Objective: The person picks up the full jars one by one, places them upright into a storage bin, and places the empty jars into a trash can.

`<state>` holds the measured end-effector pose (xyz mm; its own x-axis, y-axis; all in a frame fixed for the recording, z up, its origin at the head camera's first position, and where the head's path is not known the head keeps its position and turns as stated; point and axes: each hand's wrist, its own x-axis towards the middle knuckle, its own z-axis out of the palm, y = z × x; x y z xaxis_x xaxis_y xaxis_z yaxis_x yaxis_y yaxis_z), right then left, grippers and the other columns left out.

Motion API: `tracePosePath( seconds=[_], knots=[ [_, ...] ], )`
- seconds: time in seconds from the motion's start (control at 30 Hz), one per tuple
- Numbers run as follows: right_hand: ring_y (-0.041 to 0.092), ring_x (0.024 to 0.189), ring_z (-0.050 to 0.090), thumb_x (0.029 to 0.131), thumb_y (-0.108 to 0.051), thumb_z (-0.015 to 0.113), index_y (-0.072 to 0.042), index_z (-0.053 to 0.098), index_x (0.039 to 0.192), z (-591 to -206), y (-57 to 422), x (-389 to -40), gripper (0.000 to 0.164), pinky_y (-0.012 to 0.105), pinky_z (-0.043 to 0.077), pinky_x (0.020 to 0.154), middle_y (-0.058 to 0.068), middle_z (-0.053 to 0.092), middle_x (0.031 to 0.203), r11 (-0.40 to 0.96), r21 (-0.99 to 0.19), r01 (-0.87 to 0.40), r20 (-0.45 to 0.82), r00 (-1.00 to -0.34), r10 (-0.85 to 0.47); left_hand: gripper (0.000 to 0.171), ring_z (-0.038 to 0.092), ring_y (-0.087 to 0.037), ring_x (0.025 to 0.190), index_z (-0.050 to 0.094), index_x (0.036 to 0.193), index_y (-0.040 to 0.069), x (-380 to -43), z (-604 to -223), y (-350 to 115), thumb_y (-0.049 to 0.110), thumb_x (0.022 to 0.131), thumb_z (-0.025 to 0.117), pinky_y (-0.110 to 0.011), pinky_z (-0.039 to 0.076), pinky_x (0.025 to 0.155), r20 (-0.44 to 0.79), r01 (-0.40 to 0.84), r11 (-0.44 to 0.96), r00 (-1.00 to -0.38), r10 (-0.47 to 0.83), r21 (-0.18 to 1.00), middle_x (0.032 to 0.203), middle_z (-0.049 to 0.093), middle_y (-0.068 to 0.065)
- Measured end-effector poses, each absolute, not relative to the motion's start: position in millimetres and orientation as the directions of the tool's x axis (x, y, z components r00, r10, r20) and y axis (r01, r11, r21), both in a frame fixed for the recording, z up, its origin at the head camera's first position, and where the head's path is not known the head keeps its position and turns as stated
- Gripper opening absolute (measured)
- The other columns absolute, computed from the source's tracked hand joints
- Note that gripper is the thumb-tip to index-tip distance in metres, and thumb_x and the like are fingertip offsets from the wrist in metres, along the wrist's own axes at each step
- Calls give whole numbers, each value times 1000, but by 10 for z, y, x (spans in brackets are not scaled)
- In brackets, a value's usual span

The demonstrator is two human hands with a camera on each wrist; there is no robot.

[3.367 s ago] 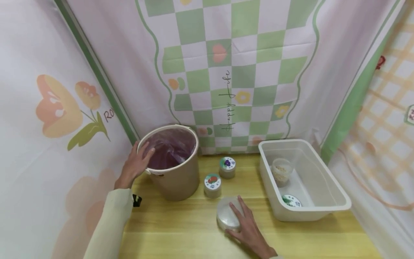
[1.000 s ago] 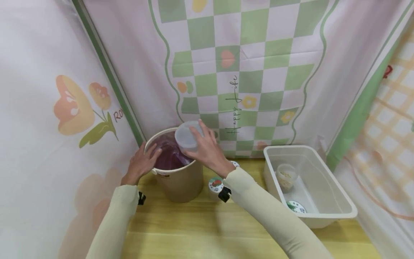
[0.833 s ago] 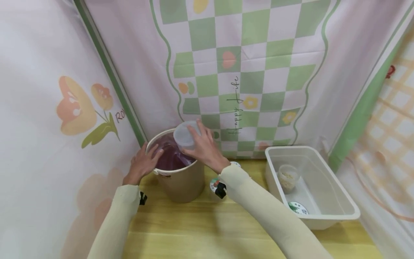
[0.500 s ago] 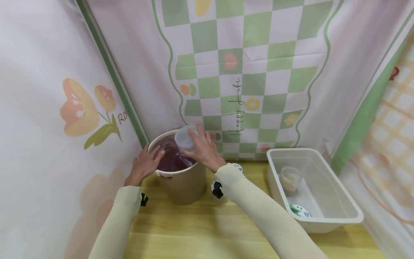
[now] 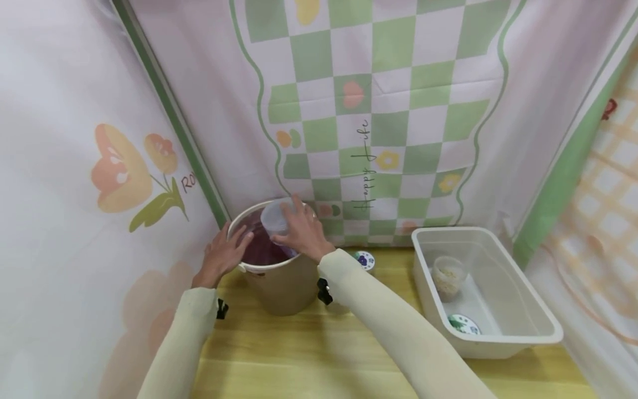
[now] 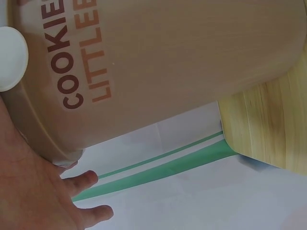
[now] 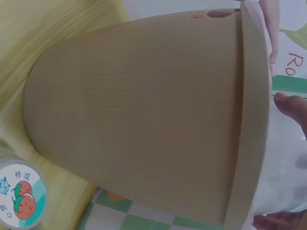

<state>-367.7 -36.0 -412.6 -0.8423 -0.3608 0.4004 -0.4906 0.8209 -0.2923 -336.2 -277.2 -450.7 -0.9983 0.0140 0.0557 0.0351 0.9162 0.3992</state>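
My right hand [image 5: 301, 230] grips a round translucent plastic tub [image 5: 274, 217], tilted over the mouth of a beige trash bin [image 5: 284, 291]. In the right wrist view the tub [image 7: 280, 163] shows between thumb and fingers, just past the bin's rim. What is in the tub cannot be made out. My left hand [image 5: 221, 255] rests on the left side of the bin's rim, fingers extended; in the left wrist view its fingertips stick out past the rim. A purplish plastic bag [image 5: 259, 246] lines the bin.
A small jar with a tomato label [image 7: 24, 199] stands beside the bin, mostly behind my right arm in the head view. Another with a purple-flower label [image 5: 365, 260] is behind it. A white basin [image 5: 498, 337] at right holds a jar of pale bits [image 5: 448, 280] and a green-labelled lid [image 5: 463, 324].
My right hand has lifted the tub from the table to the bin. Over the last second the tub has moved slightly lower. The left hand has stayed at the rim.
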Motion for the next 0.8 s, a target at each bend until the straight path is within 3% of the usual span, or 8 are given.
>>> tracePosePath(
  seconds=[0.2,0.4,0.57,0.8],
  knots=[
    [48,143,31,83,-54,76,-20,33,156,-4204,-424,-3681,91,59,53,95,14,1,168,767,-309,-562,427,-802,-416,80,5,-49,151,24,160,25,-3363,-4511,-2780,73,98,12,-75,6,114,59,36,915,-998,14,402,169,-6,-12],
    [44,150,19,94,-61,58,-24,26,160,-4241,-336,-3685,82,60,23,120,14,5,168,743,-231,-628,467,-741,-482,82,7,-49,150,27,160,23,-3365,-4505,-2776,74,97,12,-75,8,114,76,43,924,-997,15,381,169,-3,-14],
    [40,152,12,95,-65,49,-30,23,160,-4263,-173,-3702,78,64,7,122,9,7,169,727,-253,-639,449,-743,-497,81,7,-50,150,28,159,23,-3368,-4509,-2766,73,98,12,-76,9,114,87,45,924,-996,12,380,168,-3,-15],
    [34,155,1,96,-70,42,-33,16,161,-4426,205,-3647,79,62,0,122,3,1,169,697,-245,-674,479,-709,-517,80,5,-49,151,29,159,23,-3365,-4508,-2763,73,98,14,-75,6,114,81,58,911,-996,27,407,168,-5,-14]
  ],
)
